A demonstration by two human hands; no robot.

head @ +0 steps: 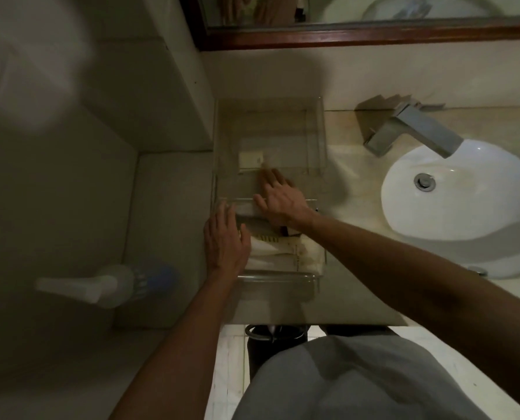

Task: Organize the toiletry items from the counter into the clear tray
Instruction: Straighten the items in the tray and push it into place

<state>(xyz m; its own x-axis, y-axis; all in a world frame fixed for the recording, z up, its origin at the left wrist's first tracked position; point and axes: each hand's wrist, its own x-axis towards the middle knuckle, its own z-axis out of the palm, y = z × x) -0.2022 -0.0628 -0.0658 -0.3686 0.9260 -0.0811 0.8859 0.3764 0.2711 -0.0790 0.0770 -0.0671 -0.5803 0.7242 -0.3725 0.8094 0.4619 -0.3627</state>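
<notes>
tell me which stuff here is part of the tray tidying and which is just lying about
Part of the job: clear tray, small cream packet inside it, white items in the near container, left hand, right hand.

Just lying about: faucet, sink, pump bottle, mirror.

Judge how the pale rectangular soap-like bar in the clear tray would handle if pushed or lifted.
The pale rectangular bar lies flat on the floor of the clear plastic tray, so it would probably slide, not roll or tip. Its blocky shape suggests stiffness. If it is soap, it may be slippery; blur leaves that unsure.
</notes>
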